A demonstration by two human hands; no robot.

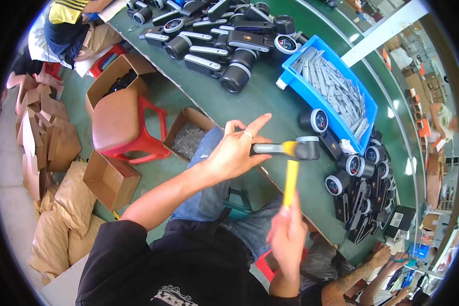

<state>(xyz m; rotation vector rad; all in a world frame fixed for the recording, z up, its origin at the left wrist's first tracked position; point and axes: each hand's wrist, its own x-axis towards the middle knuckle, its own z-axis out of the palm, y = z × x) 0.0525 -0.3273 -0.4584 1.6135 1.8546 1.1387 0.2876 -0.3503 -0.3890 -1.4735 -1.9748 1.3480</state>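
My left hand [234, 153] is closed round the handle end of a black device with a round head [307, 148] and a grey strip along its side, its index finger pointing outward. My right hand [287, 229], slightly blurred, grips a hammer [290, 183] by its yellow handle. The hammer's head overlaps the device near its round end; whether they touch I cannot tell. Beyond the hands, a blue bin [290, 74] on the green table [204, 89] holds many grey strips.
Similar black devices [237, 71] are piled at the far side, with more [362, 194] at the right. Left of the table are a red stool with a brown seat [116, 120], open cardboard boxes [112, 186] and brown sacks [69, 219]. Other people's arms [359, 273] are at the lower right.
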